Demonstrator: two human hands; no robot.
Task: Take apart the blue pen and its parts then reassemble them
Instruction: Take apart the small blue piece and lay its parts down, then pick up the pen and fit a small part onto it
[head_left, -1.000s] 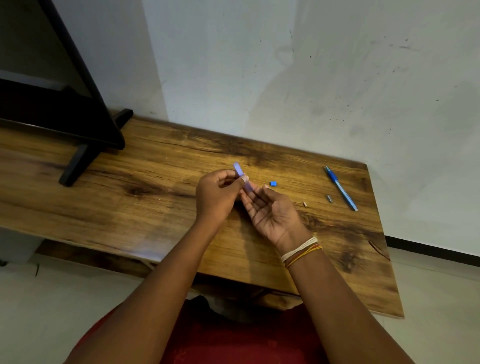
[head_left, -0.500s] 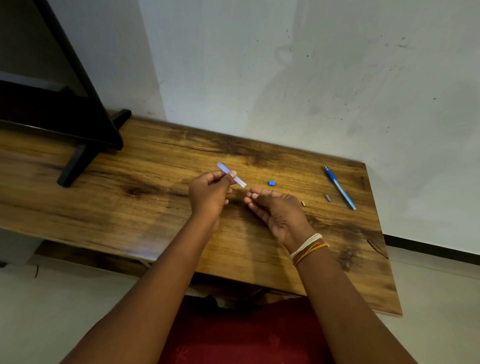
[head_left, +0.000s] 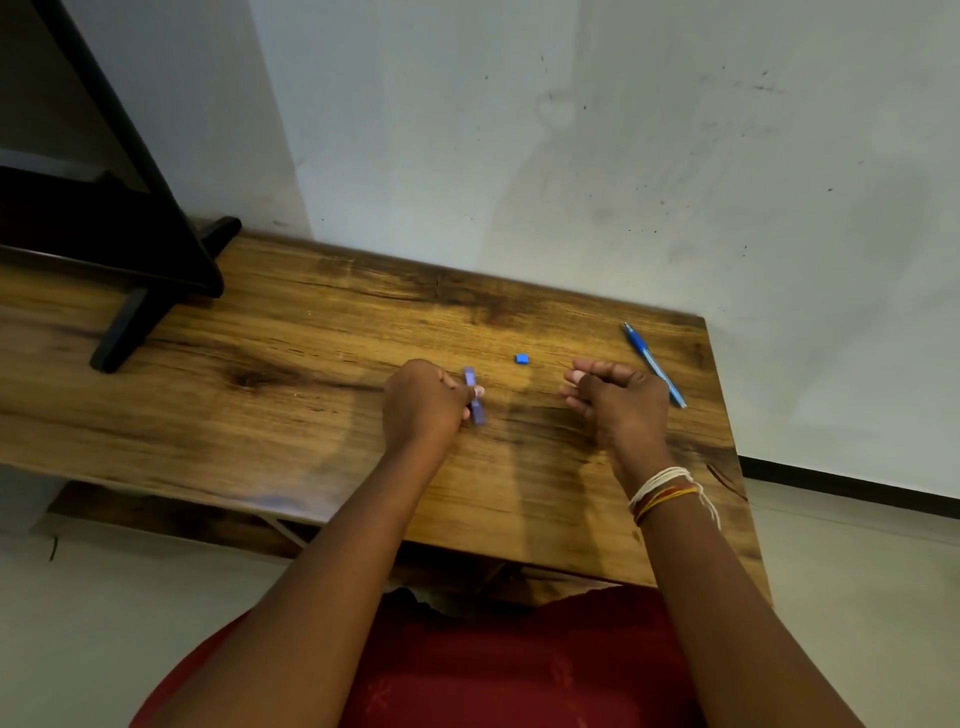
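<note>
- Left hand (head_left: 423, 402) was curled into a loose fist over the wooden table (head_left: 291, 374), near the middle of the scene.
- It pinched a short translucent blue pen piece (head_left: 475, 395) between thumb and fingers; the piece stood roughly upright, poking out at the right side of the fist, slightly motion-blurred.
- Right hand (head_left: 618, 397) was to the right, well apart from the left, back of the hand up, fingers (head_left: 584, 376) half curled and pointing left.
- Couldn't tell whether the right hand held anything; the palm side was hidden and nothing showed between the fingers.
- Small blue cap (head_left: 522, 358) lay loose on the table, between the two hands and a bit farther away, touching neither.
- Rest of the blue pen (head_left: 653, 364) lay diagonally at the far right of the table, just beyond the right hand; its near end ran close behind the knuckles.
- Thread bracelets (head_left: 662, 491) sat on the right wrist.
- Black stand (head_left: 150, 291) sat on the far left of the table.
</note>
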